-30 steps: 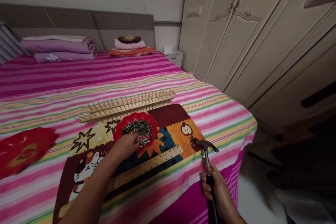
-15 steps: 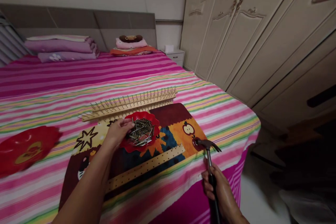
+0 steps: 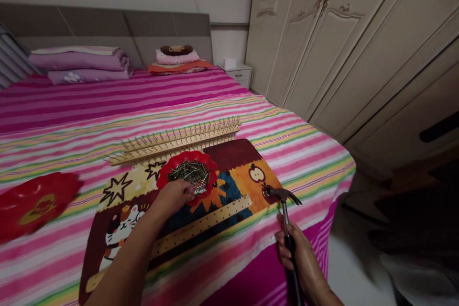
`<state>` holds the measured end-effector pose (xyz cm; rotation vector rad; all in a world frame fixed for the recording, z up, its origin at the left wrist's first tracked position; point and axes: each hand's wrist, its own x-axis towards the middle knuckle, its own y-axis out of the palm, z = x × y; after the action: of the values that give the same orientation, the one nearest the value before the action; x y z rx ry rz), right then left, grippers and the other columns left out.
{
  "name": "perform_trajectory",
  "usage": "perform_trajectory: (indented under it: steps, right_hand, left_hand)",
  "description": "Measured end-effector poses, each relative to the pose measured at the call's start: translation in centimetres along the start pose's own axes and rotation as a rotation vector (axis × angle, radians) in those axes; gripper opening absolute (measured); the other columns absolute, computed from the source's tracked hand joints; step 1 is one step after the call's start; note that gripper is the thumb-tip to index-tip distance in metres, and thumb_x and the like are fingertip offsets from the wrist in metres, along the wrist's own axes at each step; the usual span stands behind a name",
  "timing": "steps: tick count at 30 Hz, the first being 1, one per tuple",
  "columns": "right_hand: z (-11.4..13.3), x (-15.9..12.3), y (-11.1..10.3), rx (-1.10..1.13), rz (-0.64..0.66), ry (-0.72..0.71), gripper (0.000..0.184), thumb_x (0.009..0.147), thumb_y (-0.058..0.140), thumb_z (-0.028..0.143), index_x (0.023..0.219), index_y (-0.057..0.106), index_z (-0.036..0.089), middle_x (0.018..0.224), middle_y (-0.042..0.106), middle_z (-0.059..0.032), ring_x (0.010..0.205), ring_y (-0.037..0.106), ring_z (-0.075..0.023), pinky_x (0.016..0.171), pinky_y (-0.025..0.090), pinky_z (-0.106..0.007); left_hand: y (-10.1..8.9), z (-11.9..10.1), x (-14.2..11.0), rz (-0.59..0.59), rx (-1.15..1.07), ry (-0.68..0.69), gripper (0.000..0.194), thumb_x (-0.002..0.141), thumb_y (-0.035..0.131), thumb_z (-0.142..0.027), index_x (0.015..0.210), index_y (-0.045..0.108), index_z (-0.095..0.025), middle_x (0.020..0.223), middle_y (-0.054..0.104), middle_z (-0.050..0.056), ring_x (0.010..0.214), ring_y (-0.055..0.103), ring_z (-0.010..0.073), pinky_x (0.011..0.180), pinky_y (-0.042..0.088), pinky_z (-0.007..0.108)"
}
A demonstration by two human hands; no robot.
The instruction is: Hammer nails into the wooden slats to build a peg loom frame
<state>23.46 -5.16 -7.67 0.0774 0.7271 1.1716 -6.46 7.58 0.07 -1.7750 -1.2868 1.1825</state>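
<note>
My left hand [image 3: 177, 195] reaches over the near rim of a red scalloped bowl [image 3: 162, 178] full of loose nails [image 3: 191, 172]. Its fingers are pinched together at the nails, and whatever is between them is hidden. Wrapped around the dark handle of a claw hammer [image 3: 286, 213] is my right hand [image 3: 299, 253]; the hammer head is up, over the mat's right edge. A wooden strip with rows of small holes [image 3: 215, 216] lies on the patterned mat [image 3: 233, 158], just in front of the bowl and partly behind my left forearm.
Behind the bowl lie wooden strips studded with upright nails [image 3: 179, 141]. A red lid or tray with a gold mark [image 3: 39, 203] is at the left on the striped bedspread [image 3: 294, 153]. Folded bedding [image 3: 81, 64] sits by the headboard; a wardrobe [image 3: 304, 43] stands to the right.
My left hand has moved from the bowl's left side toward its near rim, a little to the right. My right hand and the hammer have barely moved.
</note>
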Motion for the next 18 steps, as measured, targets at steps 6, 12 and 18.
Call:
perform_trajectory:
  steps: [6, 12, 18]
  right_hand:
    - [0.0, 0.1, 0.0, 0.001, 0.0, 0.008, 0.033, 0.07, 0.066, 0.044, 0.093, 0.055, 0.023, 0.052, 0.051, 0.0098, 0.033, 0.034, -0.0019, 0.026, 0.024, -0.008]
    - [0.0, 0.0, 0.0, 0.002, -0.009, 0.011, 0.035, 0.069, 0.067, 0.043, 0.096, 0.056, 0.023, 0.052, 0.05, 0.01, 0.033, 0.033, -0.0014, 0.026, 0.023, -0.007]
    - [0.1, 0.0, 0.2, 0.002, -0.021, 0.011, 0.039, 0.069, 0.066, 0.043, 0.101, 0.056, 0.023, 0.052, 0.049, 0.0098, 0.033, 0.034, -0.0018, 0.026, 0.025, -0.007]
  left_hand:
    - [-0.4, 0.8, -0.1, -0.003, -0.106, 0.054, 0.014, 0.07, 0.051, -0.029, 0.067, 0.059, -0.02, 0.064, 0.06, -0.002, 0.063, 0.053, 0.0127, 0.059, 0.037, 0.022]
    - [0.1, -0.3, 0.3, -0.111, -0.124, -0.039, 0.024, 0.07, 0.047, -0.02, 0.089, 0.061, -0.018, 0.069, 0.063, -0.002, 0.06, 0.054, 0.0112, 0.057, 0.037, 0.021]
    - [0.5, -1.6, 1.0, -0.05, 0.054, -0.026, 0.013, 0.07, 0.05, -0.017, 0.075, 0.062, -0.021, 0.071, 0.065, 0.001, 0.066, 0.056, 0.0132, 0.06, 0.036, 0.022]
